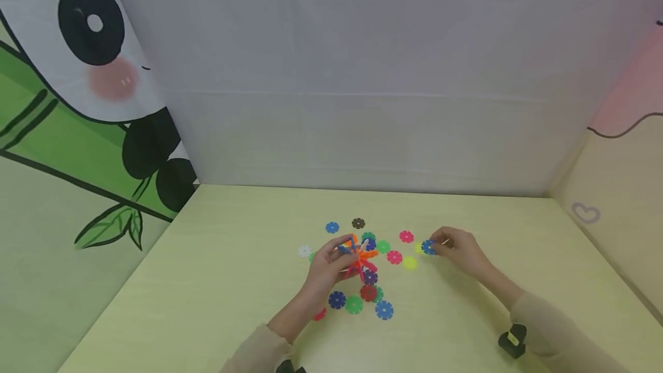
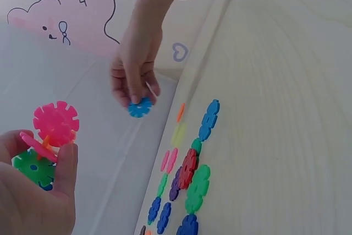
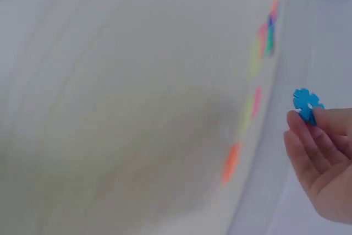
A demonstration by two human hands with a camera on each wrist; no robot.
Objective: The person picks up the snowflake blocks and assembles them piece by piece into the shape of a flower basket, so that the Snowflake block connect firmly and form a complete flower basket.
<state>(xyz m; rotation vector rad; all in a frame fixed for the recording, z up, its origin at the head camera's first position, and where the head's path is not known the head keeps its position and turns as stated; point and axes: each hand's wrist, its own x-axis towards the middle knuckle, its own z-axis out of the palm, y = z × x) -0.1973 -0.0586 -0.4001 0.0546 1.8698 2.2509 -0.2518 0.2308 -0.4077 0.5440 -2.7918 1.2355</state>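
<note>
My left hand point(image 1: 322, 275) grips a cluster of joined snowflake discs point(image 1: 365, 255) above the table, with pink, orange, blue and white pieces showing. In the left wrist view, pink discs point(image 2: 56, 120) and a green disc point(image 2: 34, 166) stand out between thumb and fingers. Off to the right, my right hand point(image 1: 463, 252) pinches one blue snowflake disc point(image 1: 427, 247) by its edge between thumb and fingertips. The right wrist view shows this slotted blue disc point(image 3: 306, 102) upright, apart from the cluster. The fingers hide part of the cluster.
Loose discs lie scattered around the left hand on the pale table point(image 1: 207, 292), among them a brown disc point(image 1: 358, 223), a red disc point(image 1: 368, 293) and a light blue disc point(image 1: 384, 309). Behind the table rises a white back panel point(image 1: 362, 143); printed panels flank both sides.
</note>
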